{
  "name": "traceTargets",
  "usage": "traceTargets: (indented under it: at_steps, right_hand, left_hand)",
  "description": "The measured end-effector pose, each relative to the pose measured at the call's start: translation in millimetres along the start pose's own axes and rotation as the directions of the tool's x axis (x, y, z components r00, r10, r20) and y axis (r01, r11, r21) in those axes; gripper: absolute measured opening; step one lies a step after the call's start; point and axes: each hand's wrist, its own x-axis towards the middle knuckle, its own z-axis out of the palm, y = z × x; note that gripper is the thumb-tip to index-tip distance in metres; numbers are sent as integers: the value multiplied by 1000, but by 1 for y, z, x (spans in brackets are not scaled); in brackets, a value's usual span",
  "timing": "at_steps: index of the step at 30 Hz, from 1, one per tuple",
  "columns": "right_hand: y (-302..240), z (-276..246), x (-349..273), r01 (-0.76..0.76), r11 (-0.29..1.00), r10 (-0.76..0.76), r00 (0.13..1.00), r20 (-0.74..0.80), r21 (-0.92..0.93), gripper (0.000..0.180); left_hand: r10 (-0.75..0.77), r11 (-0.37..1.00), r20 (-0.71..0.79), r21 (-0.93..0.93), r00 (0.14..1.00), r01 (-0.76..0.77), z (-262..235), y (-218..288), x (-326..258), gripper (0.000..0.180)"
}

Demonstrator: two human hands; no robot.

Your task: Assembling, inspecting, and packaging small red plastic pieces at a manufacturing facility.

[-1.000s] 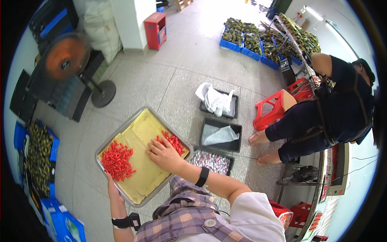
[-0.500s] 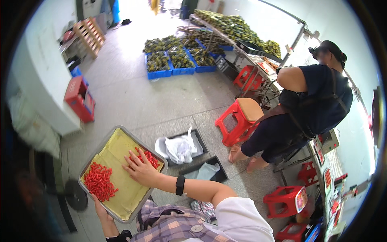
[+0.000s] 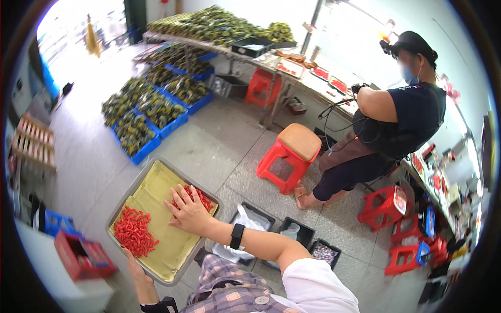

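A grey rectangular tray (image 3: 218,202), lined with a creased yellow sheet (image 3: 150,190), is held in front of me at a slant. My left hand (image 3: 138,272) grips its near left edge; the fingers underneath are hidden. One heap of small red pieces (image 3: 134,232) lies on the left part of the sheet. My right hand (image 3: 191,213) rests palm down on the right side with its fingers spread, next to a second red heap (image 3: 207,202) and partly covering it. I cannot tell exactly what the pieces are.
A person (image 3: 412,109) stands at a long worktable at right, beside a red stool (image 3: 289,156). More red stools (image 3: 383,206) stand farther right. Blue crates (image 3: 172,122) of dark green bundles stand ahead. Black trays (image 3: 297,229) lie on the floor near me.
My view has turned to the right, so the crates and pillar sit farther left. The tray stays in front of me in my left grip; my right hand remains by the right heap.
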Motion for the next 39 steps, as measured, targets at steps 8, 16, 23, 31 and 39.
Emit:
traceTargets:
  at_steps: [8,16,23,31,39]
  right_hand:
    - [-41,58,-19,-140,976,130,989,-67,-170,45]
    - [-17,139,-4,-290,860,227,954,-194,-420,36]
    - [48,190,-20,-443,711,288,892,-348,-546,36]
    - [208,106,-7,-646,557,377,757,-534,-522,38]
    - [427,-33,13,-644,479,368,764,-530,-596,30]
  left_hand:
    - [-160,987,105,27,982,158,-99,7,30,64]
    - [-223,971,397,10,890,239,-165,-33,147,64]
    - [-310,910,625,-23,716,414,-158,-106,260,58]
    - [-459,854,701,179,545,489,12,-185,398,60]
    - [-514,815,710,230,481,531,230,-281,500,64]
